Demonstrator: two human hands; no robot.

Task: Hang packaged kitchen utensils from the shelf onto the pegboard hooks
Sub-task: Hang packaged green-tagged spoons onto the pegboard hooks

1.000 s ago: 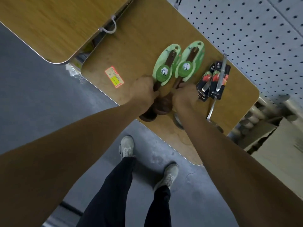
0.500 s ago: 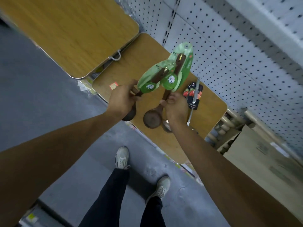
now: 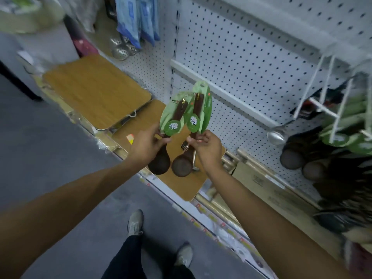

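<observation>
Over at nine o'clock a wooden board [image 3: 96, 91] lies flat on the shelf, and a second, smaller board [image 3: 181, 184] sits lower, toward the middle, just beside it. Above them, near eleven o'clock, blue packets [image 3: 138, 19] and metal strainers [image 3: 122, 50] hang against the wall.

In the middle of the view the person holds two packaged wooden spoons up in the air, above the smaller board. The left hand [image 3: 148, 143] has its fingers curled round the handle of the left spoon [image 3: 171, 125], just under its round green label; the dark bowl hangs below the hand. Just to its right, the right hand [image 3: 207, 148] pinches the handle of the right spoon [image 3: 196, 125] between thumb and fingertips. The green cards of the two packets overlap at twelve o'clock from the hands, and both point up toward the white pegboard [image 3: 251, 57].

Farther right, at three o'clock, white wire hooks [image 3: 322, 93] jut from the pegboard with more green-carded spoons [image 3: 342, 137] hanging from them, blurred. A metal ladle [image 3: 277, 134] hangs just to their left.
</observation>
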